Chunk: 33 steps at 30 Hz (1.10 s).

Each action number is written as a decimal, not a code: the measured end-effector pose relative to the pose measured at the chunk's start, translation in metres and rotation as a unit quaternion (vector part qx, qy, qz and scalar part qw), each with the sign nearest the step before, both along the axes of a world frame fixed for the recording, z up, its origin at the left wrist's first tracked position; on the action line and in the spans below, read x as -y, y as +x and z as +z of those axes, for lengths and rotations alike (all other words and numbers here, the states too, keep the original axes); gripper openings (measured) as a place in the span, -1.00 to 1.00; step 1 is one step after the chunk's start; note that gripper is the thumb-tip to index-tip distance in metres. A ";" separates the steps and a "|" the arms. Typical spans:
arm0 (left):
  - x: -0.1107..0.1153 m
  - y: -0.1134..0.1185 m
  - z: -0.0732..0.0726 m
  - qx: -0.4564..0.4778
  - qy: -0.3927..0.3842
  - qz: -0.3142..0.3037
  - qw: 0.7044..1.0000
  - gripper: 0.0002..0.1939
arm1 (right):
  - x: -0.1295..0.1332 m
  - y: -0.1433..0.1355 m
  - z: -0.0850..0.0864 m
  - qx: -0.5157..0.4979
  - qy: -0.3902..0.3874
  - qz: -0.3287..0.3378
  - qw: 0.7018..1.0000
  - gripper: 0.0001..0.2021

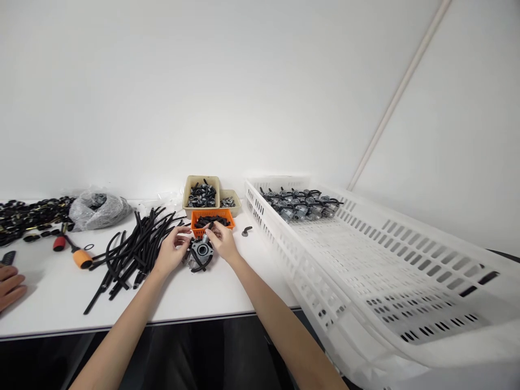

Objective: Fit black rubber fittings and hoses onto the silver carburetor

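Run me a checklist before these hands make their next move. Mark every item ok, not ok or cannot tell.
1. Metal part between both hands: ok.
2. Right grip firm: cannot tell; its fingers are at the part's top.
3. Left grip touching the part: cannot tell; fingertips are close beside it.
4. Orange basket stocked: ok, black pieces inside.
5. Black tubes sorted straight: not ok, crisscrossed in a heap.
6. Co-worker's hand away from the part: ok, at the far left.
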State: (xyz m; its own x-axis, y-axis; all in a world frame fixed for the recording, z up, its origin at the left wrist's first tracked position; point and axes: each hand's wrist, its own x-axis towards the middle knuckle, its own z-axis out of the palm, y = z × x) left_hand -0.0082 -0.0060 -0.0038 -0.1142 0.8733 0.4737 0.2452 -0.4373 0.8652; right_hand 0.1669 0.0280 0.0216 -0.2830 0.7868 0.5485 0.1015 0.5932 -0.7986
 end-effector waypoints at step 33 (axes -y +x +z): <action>0.006 0.000 0.017 0.213 -0.061 -0.057 0.974 -0.61 | 0.006 0.000 0.005 0.071 -0.053 0.141 0.986 -0.79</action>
